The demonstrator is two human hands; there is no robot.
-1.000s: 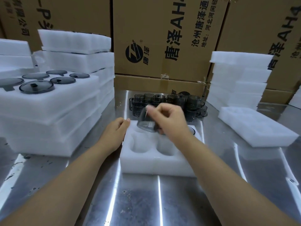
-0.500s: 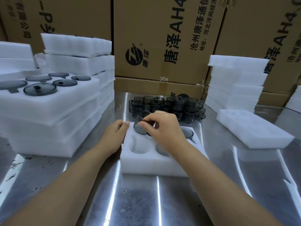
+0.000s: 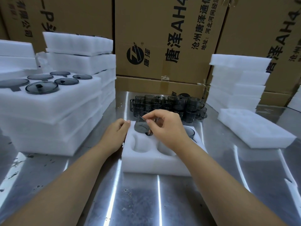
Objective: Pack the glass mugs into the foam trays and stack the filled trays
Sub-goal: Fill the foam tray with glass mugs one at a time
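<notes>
One mug (image 3: 141,127) now lower, tilted into foam tray (image 3: 154,167) pocket.

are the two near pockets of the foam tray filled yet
No, both near pockets of the foam tray show bare white foam; the right hand holds a mug at a far one.

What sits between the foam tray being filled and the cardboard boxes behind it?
A cluster of loose dark glass mugs on the steel table, shown in the head view.

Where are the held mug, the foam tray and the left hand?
held mug (image 3: 140,126): head view, tilted glass wall.
foam tray (image 3: 154,165): head view, near front wall.
left hand (image 3: 116,134): head view, back of the hand.
</notes>
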